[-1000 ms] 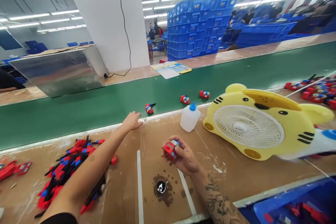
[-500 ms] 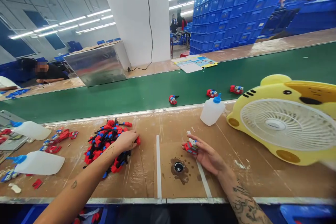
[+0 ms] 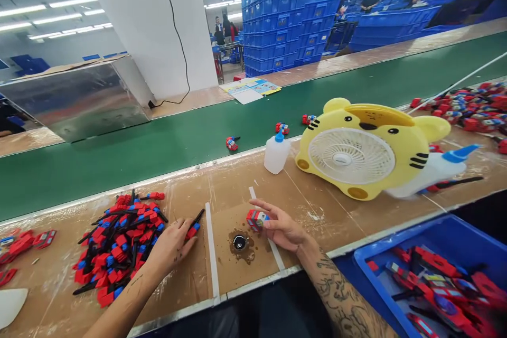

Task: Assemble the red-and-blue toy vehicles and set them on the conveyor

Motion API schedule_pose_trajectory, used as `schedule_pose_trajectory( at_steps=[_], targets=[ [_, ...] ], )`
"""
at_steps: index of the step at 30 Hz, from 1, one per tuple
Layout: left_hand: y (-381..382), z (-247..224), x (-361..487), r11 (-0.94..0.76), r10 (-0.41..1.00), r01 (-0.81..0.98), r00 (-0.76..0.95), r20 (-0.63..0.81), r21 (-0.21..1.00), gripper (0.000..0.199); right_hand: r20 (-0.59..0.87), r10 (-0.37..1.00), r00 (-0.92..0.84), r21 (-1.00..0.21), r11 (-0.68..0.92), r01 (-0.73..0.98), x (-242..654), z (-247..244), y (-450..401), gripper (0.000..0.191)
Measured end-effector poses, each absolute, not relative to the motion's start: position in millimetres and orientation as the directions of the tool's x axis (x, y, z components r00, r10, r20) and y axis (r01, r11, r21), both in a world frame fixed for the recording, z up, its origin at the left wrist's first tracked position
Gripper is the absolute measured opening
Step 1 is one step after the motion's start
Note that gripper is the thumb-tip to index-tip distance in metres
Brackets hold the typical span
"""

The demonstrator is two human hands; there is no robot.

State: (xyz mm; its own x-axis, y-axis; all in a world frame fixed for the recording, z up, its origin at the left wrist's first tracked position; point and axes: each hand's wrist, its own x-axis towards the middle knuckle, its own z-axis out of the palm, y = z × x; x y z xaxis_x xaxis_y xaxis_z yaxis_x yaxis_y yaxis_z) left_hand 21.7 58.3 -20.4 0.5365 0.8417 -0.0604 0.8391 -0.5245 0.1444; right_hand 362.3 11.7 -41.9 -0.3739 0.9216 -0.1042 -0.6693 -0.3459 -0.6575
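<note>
My left hand [image 3: 174,243] has its fingers closed round a small red and blue plastic toy part with a black rod [image 3: 195,228], beside the white tape strip. To its left lies a heap of like red, blue and black parts [image 3: 127,243]. My right hand [image 3: 285,229] holds a red, white and grey toy piece [image 3: 254,219] between thumb and fingers, with the index finger stretched out above it. Between the hands, a small round pot of dark liquid [image 3: 240,243] sits on a wet-stained patch of the cardboard.
A white squeeze bottle [image 3: 276,156] with a blue tip stands by a yellow animal-faced fan [image 3: 368,150]. Several toys lie on the green conveyor belt [image 3: 190,134]. At lower right is a blue bin [image 3: 370,274] of red parts. Blue crates [image 3: 285,18] are stacked behind.
My view has turned right, bringing the blue bin into sight. My left hand has drawn a rodded part away from the heap. The right hand still holds its toy piece.
</note>
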Motion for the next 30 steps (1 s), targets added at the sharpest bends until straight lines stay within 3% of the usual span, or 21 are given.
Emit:
schedule_pose_trajectory(
  at_steps=[5,8,11,14,17,30],
  targets=[
    [71,-6,28,-0.460,0.856,0.888,0.447,-0.259,0.013,0.020,-0.117,0.906,-0.406,-0.653,-0.378,-0.656,362,-38,12,0.060],
    [72,14,30,-0.503,0.806,0.846,0.533,-0.258,0.177,0.031,-0.112,0.936,-0.333,-0.659,-0.321,-0.680,365,-40,10,0.053],
    [61,28,45,-0.688,0.640,0.621,0.763,-0.089,0.376,0.042,-0.134,0.962,-0.238,-0.672,-0.265,-0.692,368,-46,8,0.050],
    [45,32,70,-0.883,0.389,0.363,0.921,0.029,0.298,0.045,-0.182,0.956,-0.230,-0.651,-0.292,-0.700,368,-53,6,0.049],
    [36,29,90,-0.959,0.232,0.222,0.972,0.040,0.176,0.041,-0.185,0.955,-0.230,-0.638,-0.295,-0.712,368,-58,4,0.049],
    [44,24,101,-0.966,0.186,0.190,0.982,-0.040,0.173,0.031,-0.174,0.970,-0.172,-0.606,-0.243,-0.757,369,-73,7,0.051]
  ],
)
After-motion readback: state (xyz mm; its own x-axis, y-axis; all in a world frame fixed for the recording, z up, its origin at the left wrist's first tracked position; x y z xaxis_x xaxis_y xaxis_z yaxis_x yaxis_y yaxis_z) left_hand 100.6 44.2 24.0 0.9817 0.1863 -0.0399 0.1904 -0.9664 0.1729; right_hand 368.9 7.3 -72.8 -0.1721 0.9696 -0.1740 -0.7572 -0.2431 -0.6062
